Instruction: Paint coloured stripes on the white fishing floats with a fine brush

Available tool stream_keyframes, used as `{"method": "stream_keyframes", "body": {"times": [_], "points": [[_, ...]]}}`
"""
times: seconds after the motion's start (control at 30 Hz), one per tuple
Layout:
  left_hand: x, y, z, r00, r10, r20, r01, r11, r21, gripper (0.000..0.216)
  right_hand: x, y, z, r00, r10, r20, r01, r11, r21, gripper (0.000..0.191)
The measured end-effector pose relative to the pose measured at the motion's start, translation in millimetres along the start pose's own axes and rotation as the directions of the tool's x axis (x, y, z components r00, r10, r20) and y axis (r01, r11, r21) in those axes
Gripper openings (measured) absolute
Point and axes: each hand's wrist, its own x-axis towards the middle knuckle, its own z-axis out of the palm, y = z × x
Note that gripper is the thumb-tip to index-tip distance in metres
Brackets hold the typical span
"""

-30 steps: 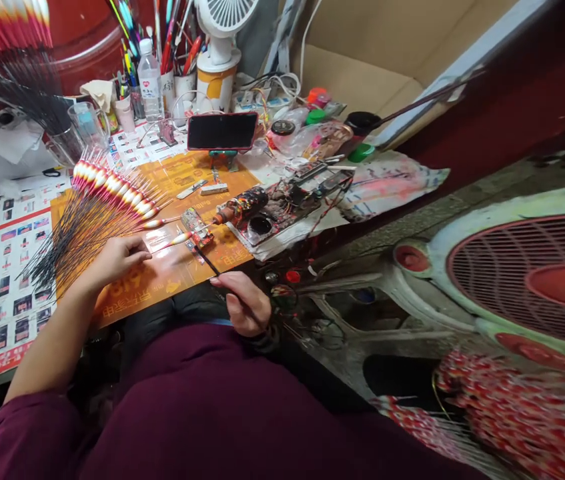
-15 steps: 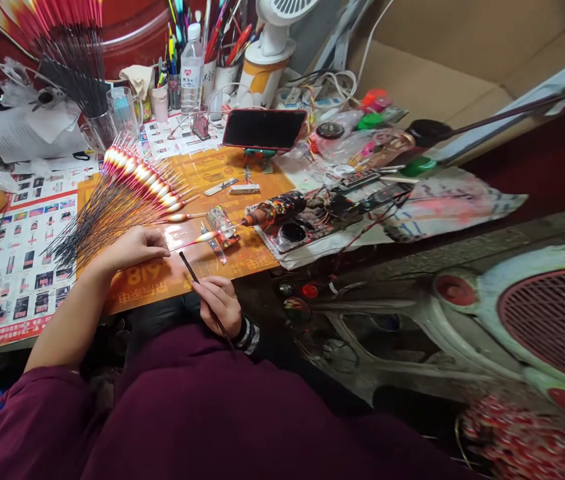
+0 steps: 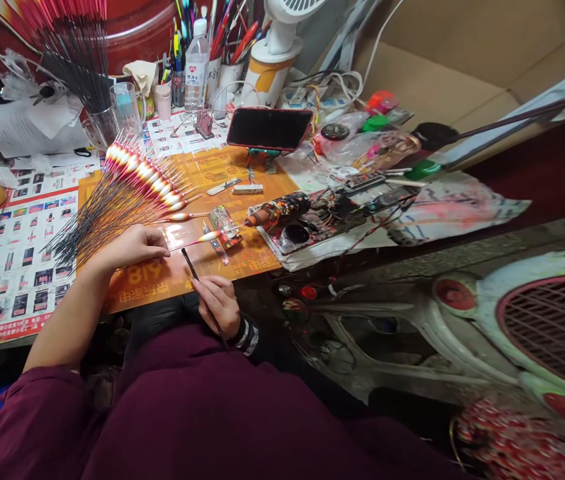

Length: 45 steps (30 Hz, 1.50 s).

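A fishing float (image 3: 208, 237) with a white, yellow and red body lies level, its right tip at the nozzle of a paint-smeared motor (image 3: 282, 208). My left hand (image 3: 143, 248) is closed near the float's left end, fingertips pinched at its thin stem. A dark-handled paintbrush (image 3: 189, 264) is gripped by my right hand (image 3: 218, 301), below the float. Its tip points up toward the stem, with a small gap seeming to remain. A paint-spattered block (image 3: 225, 225) stands under the float's right part. Left of it, a fan of similar floats (image 3: 145, 175) with dark stems lies on the orange sheet (image 3: 147, 283).
A phone (image 3: 269, 129) leans on a stand behind the motor. A water bottle (image 3: 196, 67), a small fan (image 3: 282, 40) and cups of brushes line the back. A black paint pot (image 3: 294, 235) sits beside the motor. At right is a large floor fan (image 3: 552, 313).
The view has shifted slightly. My hands, the float and the brush keep nearly the same places; the brush tip appears a touch nearer the stem.
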Motion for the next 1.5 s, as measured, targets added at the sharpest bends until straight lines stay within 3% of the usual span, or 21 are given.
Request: {"method": "stream_keyframes", "body": {"times": [0.77, 1.5], "points": [[0, 0, 0, 1.0, 0.01, 0.014, -0.01, 0.999, 0.052, 0.023, 7, -5, -3, 0.999, -0.021, 0.029, 0.024, 0.997, -0.075, 0.069], [1, -1, -2, 0.999, 0.027, 0.018, -0.027, 0.999, 0.041, 0.021, -6, 4, 3, 1.0, 0.001, 0.002, -0.001, 0.999, 0.034, 0.063]]}}
